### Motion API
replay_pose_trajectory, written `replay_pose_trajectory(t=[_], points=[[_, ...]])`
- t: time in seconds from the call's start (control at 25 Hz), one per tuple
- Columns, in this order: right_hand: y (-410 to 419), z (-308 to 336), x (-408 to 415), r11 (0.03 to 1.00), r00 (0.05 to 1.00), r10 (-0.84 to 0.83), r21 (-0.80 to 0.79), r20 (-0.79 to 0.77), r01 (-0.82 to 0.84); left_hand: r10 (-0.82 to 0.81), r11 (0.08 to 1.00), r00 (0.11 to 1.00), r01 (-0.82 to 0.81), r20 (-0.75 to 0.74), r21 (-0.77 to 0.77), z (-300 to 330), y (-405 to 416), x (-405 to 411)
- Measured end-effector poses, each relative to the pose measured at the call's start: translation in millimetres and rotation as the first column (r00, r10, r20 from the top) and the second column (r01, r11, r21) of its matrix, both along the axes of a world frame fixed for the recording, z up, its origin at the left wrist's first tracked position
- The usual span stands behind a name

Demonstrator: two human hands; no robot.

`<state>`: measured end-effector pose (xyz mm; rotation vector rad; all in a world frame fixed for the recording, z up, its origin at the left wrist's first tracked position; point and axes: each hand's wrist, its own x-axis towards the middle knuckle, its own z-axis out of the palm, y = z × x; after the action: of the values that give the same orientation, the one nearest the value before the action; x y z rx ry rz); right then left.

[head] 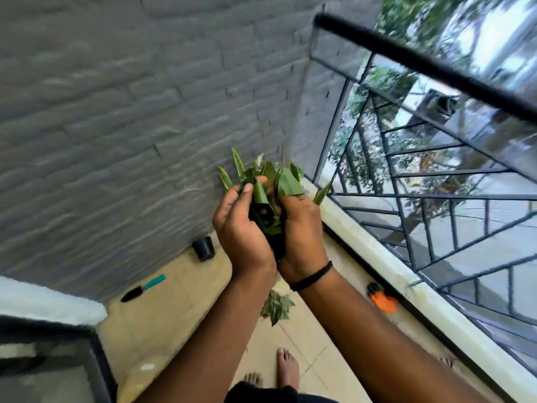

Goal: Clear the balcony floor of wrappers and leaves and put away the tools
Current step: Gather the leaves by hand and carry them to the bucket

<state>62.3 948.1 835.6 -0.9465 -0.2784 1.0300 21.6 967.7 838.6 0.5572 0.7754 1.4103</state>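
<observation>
Green leaves [268,186] are bunched between the left hand [242,232] and right hand [302,232], both curled round them, raised above the balcony floor [180,312]. More fallen leaves [276,306] lie on the tiles below, with a teal-handled trowel [142,287] and black pot [203,248] by the grey brick wall [116,112], an orange tool [382,301] near the railing [436,199].

The leaves [286,183] bunched in the left hand [242,228] and right hand [302,231] are deep green, a few narrow ones edged in pale yellow. A black band [312,276] circles the right wrist. The wall [130,112] is grey in a brick pattern. The floor [180,309] is beige tile with thin joint lines. On it lie a trowel [142,287] with black blade and teal handle, a black pot [204,248], more green leaves [276,306] and an orange-and-black tool [382,299]. The railing [436,158] is black, barred in diagonal lines; its kerb [377,251] is cream.
</observation>
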Motion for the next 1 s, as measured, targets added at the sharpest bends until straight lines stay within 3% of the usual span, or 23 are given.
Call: replay_pose_trajectory(t=[0.2,0.48,0.8,0.88,0.96,1.0], points=[[-25,37,-16,0.995,0.996,-0.088,0.045,0.016,0.087,-0.112,0.993,0.990,0.115,0.080,-0.032,39,-20,-15],[-112,93,14,0.922,0.914,-0.371,0.180,0.161,0.343,-0.411,0.911,0.898,0.398,0.160,0.107,88,-93,29],[-308,125,113,0.647,0.628,-0.759,0.301,0.171,0.701,-0.781,0.622,0.585,0.760,0.217,0.190,115,-280,152],[-392,131,140,0.509,0.476,-0.861,0.319,0.179,0.800,-0.878,0.467,0.410,0.845,0.246,0.260,124,-367,183],[-433,137,149,0.451,0.421,-0.893,0.331,0.161,0.829,-0.909,0.403,0.337,0.862,0.246,0.308,122,-408,202],[-475,133,157,0.384,0.346,-0.923,0.333,0.170,0.861,-0.935,0.327,0.247,0.879,0.256,0.346,124,-450,210]])
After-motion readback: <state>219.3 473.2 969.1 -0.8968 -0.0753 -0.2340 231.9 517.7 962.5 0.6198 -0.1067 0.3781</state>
